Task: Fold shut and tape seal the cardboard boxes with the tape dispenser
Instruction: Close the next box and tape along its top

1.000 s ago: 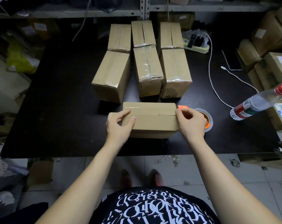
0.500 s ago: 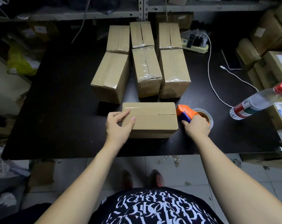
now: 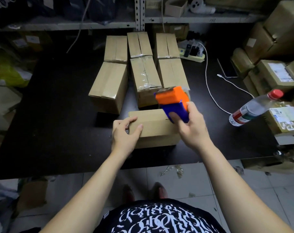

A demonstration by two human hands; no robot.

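My right hand (image 3: 190,128) clamps the dispenser (image 3: 172,96) over the 3 o'clock end of the box (image 3: 153,126); blur hides whether they touch. My left hand (image 3: 124,133) grips the 9 o'clock end. The box lies near the table's (image 3: 58,132) 6 o'clock edge, its seam running 3 to 9.

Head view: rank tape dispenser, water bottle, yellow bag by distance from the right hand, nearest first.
1. tape dispenser: gripped in the right hand itself.
2. water bottle: off to the right, tilted.
3. yellow bag: far left, beyond the table edge.
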